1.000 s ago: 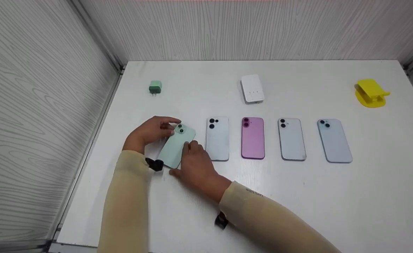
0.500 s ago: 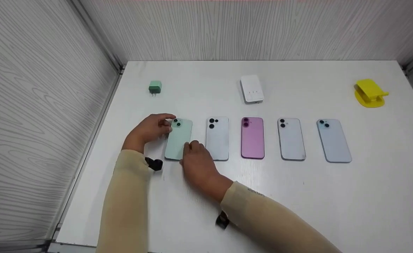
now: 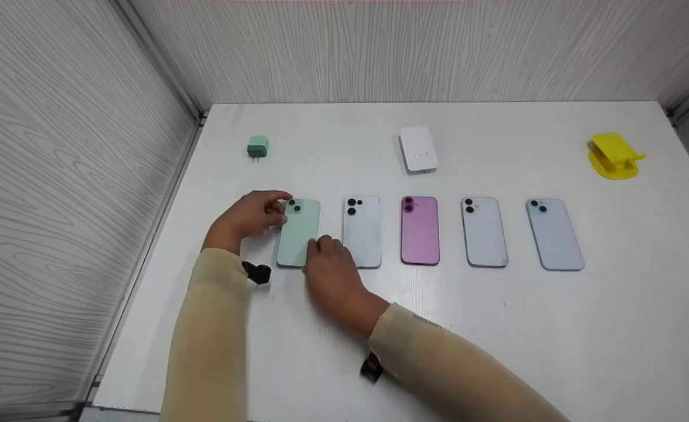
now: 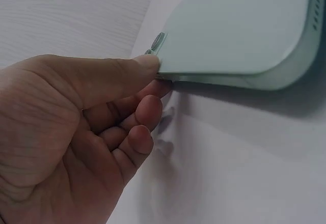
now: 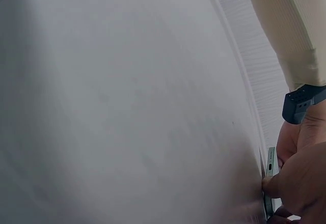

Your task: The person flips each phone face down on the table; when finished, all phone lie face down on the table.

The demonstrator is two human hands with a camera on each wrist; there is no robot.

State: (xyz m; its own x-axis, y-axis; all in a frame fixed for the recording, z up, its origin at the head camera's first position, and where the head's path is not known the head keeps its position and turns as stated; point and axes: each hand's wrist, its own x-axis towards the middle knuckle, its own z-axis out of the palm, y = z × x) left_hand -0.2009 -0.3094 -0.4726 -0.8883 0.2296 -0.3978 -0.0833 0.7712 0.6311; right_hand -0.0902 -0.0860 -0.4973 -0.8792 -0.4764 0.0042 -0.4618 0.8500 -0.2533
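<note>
Head view: toward the bench's (image 3: 321, 351) left edge, the left hand (image 3: 250, 217) pinches the camera corner of the green phone (image 3: 297, 234), which lies flat at the left end of the phone row. Just right, the right hand (image 3: 329, 272) grips its near end.

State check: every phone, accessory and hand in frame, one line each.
green phone: face down, flat, held at both ends
left hand: pinches its camera end
right hand: grips its bottom end
white phone: face down, untouched
pink phone: face down
silver phone: face down
blue phone: face down
green charger: unplugged
</note>
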